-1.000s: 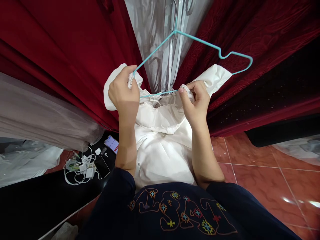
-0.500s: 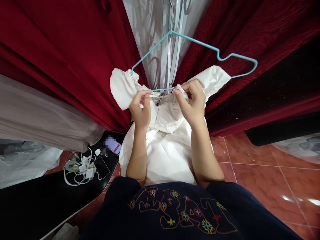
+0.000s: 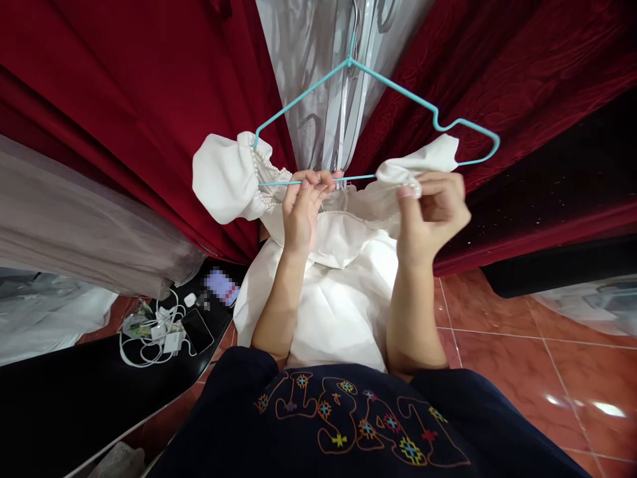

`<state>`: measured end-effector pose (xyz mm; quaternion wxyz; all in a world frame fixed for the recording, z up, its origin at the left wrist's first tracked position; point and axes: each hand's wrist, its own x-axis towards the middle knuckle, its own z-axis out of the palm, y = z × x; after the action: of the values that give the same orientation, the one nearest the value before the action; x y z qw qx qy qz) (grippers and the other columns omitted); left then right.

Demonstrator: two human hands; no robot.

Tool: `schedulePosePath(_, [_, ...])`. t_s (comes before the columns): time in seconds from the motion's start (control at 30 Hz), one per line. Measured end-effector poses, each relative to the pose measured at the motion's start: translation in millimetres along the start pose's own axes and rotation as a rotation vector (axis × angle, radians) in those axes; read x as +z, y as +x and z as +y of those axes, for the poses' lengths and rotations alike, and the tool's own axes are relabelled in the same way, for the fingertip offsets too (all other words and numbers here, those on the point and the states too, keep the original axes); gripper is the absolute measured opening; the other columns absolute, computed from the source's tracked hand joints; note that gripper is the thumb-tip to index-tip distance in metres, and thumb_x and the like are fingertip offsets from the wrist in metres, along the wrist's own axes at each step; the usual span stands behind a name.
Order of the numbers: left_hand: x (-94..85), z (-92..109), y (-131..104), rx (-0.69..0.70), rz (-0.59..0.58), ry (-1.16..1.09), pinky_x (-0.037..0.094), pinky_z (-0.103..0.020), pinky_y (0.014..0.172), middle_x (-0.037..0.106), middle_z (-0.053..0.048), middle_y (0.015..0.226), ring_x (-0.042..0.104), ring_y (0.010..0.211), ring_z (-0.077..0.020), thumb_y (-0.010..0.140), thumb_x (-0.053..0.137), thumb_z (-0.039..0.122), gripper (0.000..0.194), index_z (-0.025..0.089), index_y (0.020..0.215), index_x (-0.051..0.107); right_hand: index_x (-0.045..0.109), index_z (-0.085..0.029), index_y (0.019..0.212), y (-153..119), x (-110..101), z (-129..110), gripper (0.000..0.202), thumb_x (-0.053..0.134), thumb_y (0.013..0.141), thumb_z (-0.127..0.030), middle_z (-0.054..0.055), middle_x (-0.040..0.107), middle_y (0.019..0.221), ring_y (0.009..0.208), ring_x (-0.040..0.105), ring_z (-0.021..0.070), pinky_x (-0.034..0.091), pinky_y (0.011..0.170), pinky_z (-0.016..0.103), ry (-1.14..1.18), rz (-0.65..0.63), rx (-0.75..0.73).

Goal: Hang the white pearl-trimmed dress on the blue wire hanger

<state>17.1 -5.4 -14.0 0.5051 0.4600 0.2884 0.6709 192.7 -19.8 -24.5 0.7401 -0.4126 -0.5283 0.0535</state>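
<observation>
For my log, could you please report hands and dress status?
Left hand at hanger bar; right hand pinching beaded edge of white dress; nothing visibly blocking.

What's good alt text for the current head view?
A person's left hand holds a turquoise hanger by its bottom bar, while the right hand pinches the beaded edge of the white dress on it. Red fabric hangs behind; white cables lie on a black surface at left.

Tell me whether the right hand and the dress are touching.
Touching. The head view shows the right hand pinching the dress at its beaded edge.
</observation>
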Motion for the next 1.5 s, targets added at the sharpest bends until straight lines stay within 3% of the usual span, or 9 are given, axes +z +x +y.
schedulePosePath(0.13, [-6.5,-0.1,2.1,0.078,-0.018,-0.016,0.056,-0.047,0.112,0.066,-0.003,0.095,0.077,0.121,-0.026,0.109,0.052,0.046,0.026,0.024,0.096,0.051,0.059,-0.023,0.066,11.2,-29.5,33.2,0.028,0.078,0.087,-0.021,0.001,0.051,0.067,0.066,0.046,0.013,0.041,0.07,0.036,-0.102,0.294,0.122])
schedulePosePath(0.3, [-10.5,3.2,2.1,0.112,-0.012,0.003,0.056,-0.043,0.109,0.066,-0.003,0.094,0.077,0.115,-0.0233,0.106,0.056,0.052,0.03,0.025,0.096,0.052,0.049,-0.025,0.056,22.8,-62.5,75.5,0.043,0.066,0.089,-0.004,-0.002,0.043,0.059,0.058,0.038,0.0116,0.04,0.07,0.038,-0.263,0.463,0.335])
schedulePosePath(0.4, [-12.0,4.0,2.0,0.101,-0.024,0.013,0.057,-0.042,0.106,0.066,-0.004,0.094,0.077,0.114,-0.0238,0.106,0.055,0.053,0.031,0.025,0.095,0.05,0.049,-0.026,0.053,30.4,-72.2,86.0,0.046,0.066,0.087,0.0,-0.002,0.042,0.057,0.057,0.037,0.0113,0.038,0.068,0.039,-0.305,0.522,0.384])
schedulePosePath(0.5, [-13.2,3.8,2.7,0.092,-0.033,-0.021,0.058,-0.036,0.099,0.064,-0.003,0.093,0.077,0.11,-0.0222,0.108,0.055,0.047,0.027,0.025,0.095,0.051,0.058,-0.024,0.059,46.1,-67.5,81.2,0.038,0.073,0.081,0.002,-0.001,0.051,0.061,0.058,0.044,0.0101,0.038,0.067,0.038,-0.258,0.453,0.345])
schedulePosePath(0.63, [-14.6,3.3,3.7,0.062,-0.016,-0.045,0.057,-0.03,0.092,0.064,-0.002,0.09,0.077,0.109,-0.0208,0.108,0.056,0.046,0.027,0.023,0.094,0.051,0.057,-0.018,0.066,75.8,-42.3,57.1,0.03,0.073,0.081,0.002,-0.004,0.054,0.066,0.063,0.05,0.0057,0.04,0.067,0.029,-0.215,0.304,0.213])
schedulePosePath(0.83, [-19.1,2.0,5.7,0.034,0.023,-0.09,0.056,-0.029,0.092,0.064,-0.001,0.089,0.077,0.106,-0.0202,0.107,0.058,0.045,0.028,0.022,0.093,0.053,0.05,-0.016,0.067,86.9,-12.7,21.4,0.032,0.073,0.078,0.003,-0.008,0.046,0.063,0.06,0.041,0.0017,0.028,0.061,0.021,-0.283,0.043,0.171])
schedulePosePath(1.1, [-16.4,-2.1,6.2,0.07,0.03,-0.089,0.055,-0.028,0.08,0.065,-0.002,0.087,0.078,0.098,-0.0203,0.106,0.06,0.044,0.028,0.022,0.091,0.056,0.051,-0.018,0.064,70.7,-30.2,15.4,0.035,0.069,0.071,0.01,-0.007,0.05,0.059,0.056,0.045,0.0041,0.029,0.057,0.021,-0.222,0.112,0.206])
schedulePosePath(1.27, [-14.5,-2.8,6.9,0.094,0.065,-0.079,0.054,-0.027,0.075,0.064,-0.002,0.085,0.078,0.096,-0.02,0.105,0.062,0.05,0.032,0.022,0.091,0.056,0.052,-0.019,0.066,71.8,-10.4,4.9,0.031,0.072,0.074,0.003,-0.005,0.055,0.063,0.06,0.051,0.0056,0.036,0.061,0.024,-0.211,0.017,0.197])
schedulePosePath(1.5, [-12.5,-6.8,6.1,0.117,0.051,-0.052,0.054,-0.027,0.074,0.065,-0.002,0.086,0.078,0.097,-0.0199,0.1,0.065,0.06,0.039,0.023,0.092,0.056,0.059,-0.016,0.071,68.4,3.9,-2.7,0.023,0.074,0.077,0.0,-0.003,0.06,0.065,0.06,0.053,0.0043,0.037,0.059,0.023,-0.154,-0.089,0.336])
